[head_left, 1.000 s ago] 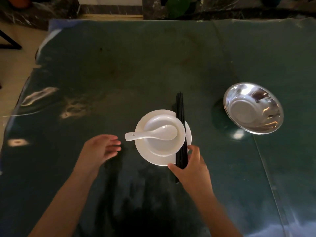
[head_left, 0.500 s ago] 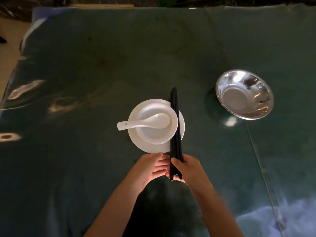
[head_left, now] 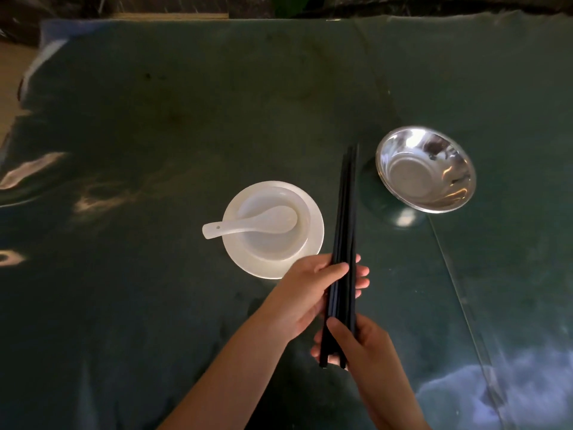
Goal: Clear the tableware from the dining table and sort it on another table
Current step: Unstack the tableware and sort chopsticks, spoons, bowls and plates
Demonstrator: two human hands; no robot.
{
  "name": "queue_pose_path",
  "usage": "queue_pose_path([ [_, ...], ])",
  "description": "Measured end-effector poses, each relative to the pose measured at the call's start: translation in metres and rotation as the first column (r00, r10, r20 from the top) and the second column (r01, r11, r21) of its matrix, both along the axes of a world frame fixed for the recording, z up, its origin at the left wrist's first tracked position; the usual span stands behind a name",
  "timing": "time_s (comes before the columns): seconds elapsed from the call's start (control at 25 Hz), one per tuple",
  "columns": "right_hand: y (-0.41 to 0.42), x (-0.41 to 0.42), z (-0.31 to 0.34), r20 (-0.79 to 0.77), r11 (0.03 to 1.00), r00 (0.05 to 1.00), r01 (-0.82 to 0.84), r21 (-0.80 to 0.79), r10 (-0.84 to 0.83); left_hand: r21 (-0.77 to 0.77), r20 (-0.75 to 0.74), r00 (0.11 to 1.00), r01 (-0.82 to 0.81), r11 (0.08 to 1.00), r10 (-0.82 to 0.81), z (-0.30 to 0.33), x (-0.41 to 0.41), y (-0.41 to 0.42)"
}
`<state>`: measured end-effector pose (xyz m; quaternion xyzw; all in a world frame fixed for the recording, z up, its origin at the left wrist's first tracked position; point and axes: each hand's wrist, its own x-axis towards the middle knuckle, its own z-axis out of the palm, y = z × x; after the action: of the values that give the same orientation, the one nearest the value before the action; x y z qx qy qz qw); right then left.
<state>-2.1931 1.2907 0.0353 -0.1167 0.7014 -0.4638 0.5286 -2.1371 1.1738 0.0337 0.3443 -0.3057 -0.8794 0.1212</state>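
Observation:
A bundle of black chopsticks is lifted off the table, pointing away from me. My left hand grips the bundle near its middle, thumb over the top. My right hand holds the near ends from below. To the left, a white plate carries a white bowl, and a white spoon lies in the bowl with its handle sticking out left. A shiny steel bowl sits on the table to the right of the chopstick tips.
The dark green table has a glossy cover with light reflections. Its left edge and a strip of floor show at far left. A seam in the cover runs down the right side.
The chopsticks lay across the plate's right rim; now both hands hold them lifted, clear of the plate and to its right. My left hand came across from the left to grip them.

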Motion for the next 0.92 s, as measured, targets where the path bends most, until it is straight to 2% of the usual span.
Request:
queue_pose_path([
  [0.16, -0.038, 0.017, 0.031, 0.039, 0.987, 0.999, 0.011, -0.157, -0.005, -0.140, -0.036, 0.996, -0.082, 0.987, 0.078, 0.037, 0.019, -0.035],
  [0.32, -0.101, 0.068, 0.041, 0.120, 0.950, 0.979, -0.125, -0.286, 0.165, -0.235, 0.013, 0.954, -0.289, 0.928, 0.300, 0.058, 0.080, -0.084],
  [0.48, -0.166, 0.147, 0.011, 0.235, 0.928, 0.910, -0.288, -0.236, 0.342, -0.280, 0.204, 0.842, -0.438, 0.854, 0.499, 0.043, 0.162, -0.129],
  [0.6, -0.202, 0.192, -0.019, 0.227, 0.908, 0.880, -0.392, -0.147, 0.416, -0.302, 0.351, 0.744, -0.485, 0.821, 0.569, 0.015, 0.203, -0.152],
  [0.84, -0.226, 0.216, -0.059, 0.049, 0.797, 0.798, -0.602, 0.045, 0.600, -0.530, 0.593, 0.552, -0.280, 0.800, 0.586, -0.055, 0.232, -0.182],
  [0.92, -0.225, 0.212, -0.065, 0.017, 0.765, 0.768, -0.639, 0.078, 0.640, -0.596, 0.656, 0.492, -0.127, 0.793, 0.572, -0.067, 0.232, -0.185],
])
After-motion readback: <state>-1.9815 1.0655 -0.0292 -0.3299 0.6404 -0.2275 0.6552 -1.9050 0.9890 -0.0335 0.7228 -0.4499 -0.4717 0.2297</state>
